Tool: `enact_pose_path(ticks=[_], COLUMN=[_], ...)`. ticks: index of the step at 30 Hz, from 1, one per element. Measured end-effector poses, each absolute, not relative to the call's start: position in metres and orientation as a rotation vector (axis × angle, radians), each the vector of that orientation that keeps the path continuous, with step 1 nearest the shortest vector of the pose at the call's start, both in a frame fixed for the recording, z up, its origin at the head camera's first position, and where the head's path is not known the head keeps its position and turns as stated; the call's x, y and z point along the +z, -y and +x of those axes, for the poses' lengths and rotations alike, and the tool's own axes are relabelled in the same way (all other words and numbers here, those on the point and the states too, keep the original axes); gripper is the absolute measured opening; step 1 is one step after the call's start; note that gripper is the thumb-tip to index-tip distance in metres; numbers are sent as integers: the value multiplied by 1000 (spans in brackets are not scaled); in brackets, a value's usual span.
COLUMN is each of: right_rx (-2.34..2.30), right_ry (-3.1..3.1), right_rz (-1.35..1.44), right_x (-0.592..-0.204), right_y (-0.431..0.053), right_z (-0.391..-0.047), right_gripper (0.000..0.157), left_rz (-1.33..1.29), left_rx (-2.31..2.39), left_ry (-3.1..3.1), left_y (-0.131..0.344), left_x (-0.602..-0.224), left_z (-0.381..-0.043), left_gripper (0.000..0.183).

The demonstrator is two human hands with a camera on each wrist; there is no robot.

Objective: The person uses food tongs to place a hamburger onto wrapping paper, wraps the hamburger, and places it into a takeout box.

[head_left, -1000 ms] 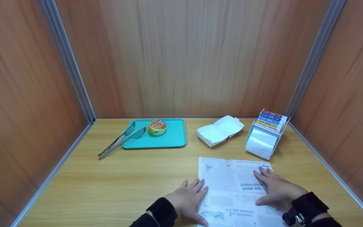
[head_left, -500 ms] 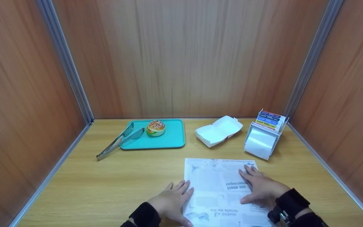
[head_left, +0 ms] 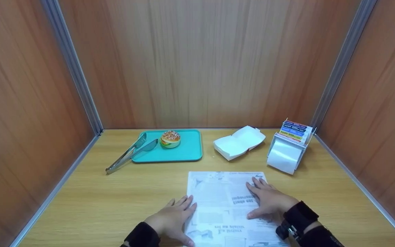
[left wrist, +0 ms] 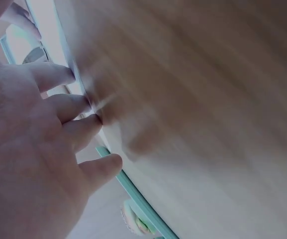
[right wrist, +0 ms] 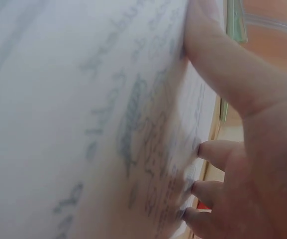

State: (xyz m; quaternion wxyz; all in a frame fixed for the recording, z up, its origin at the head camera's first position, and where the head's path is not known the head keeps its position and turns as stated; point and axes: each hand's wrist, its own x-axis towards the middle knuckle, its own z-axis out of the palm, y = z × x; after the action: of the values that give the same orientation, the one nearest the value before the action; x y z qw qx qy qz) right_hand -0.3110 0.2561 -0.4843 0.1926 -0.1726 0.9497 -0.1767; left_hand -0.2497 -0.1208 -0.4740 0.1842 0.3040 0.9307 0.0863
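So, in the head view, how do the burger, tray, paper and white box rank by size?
1. Paper, though it is nearest the camera and runs out of the picture
2. Tray
3. White box
4. Burger

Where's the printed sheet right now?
In the head view, the printed sheet lies on the table at the bottom, just right of centre, with the left hand at its left edge and the right hand on its right side.
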Motion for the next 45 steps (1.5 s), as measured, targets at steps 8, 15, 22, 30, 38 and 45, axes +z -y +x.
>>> enact_pose_path(ticks=[8, 15, 22, 30, 38, 45], right_rx=[-506, -529, -531, -526, -535, -549], right_ry=[-2678, -2687, -2703, -2711, -2698, -2672], right_rz=[-517, -531, -567, -574, -533, -536], right_x=[-486, -488, -489, -488, -488, -492], right_y=[-244, -241, -245, -248, -249, -241], right_z=[-312, -315, -313, -313, -315, -314], right_gripper=[122, 122, 121, 121, 123, 123], left_rz=[839, 836, 848, 861, 756, 466], left_rx=[295, 327, 344, 364, 408, 649], left_ry=[-2625, -2619, -2610, -2597, -2576, -2791], left_y=[133, 138, 137, 135, 143, 185], left_x=[-474, -475, -474, -474, -467, -459], left_z=[-251, -253, -253, -256, -273, -318], left_gripper=[121, 122, 121, 120, 120, 100])
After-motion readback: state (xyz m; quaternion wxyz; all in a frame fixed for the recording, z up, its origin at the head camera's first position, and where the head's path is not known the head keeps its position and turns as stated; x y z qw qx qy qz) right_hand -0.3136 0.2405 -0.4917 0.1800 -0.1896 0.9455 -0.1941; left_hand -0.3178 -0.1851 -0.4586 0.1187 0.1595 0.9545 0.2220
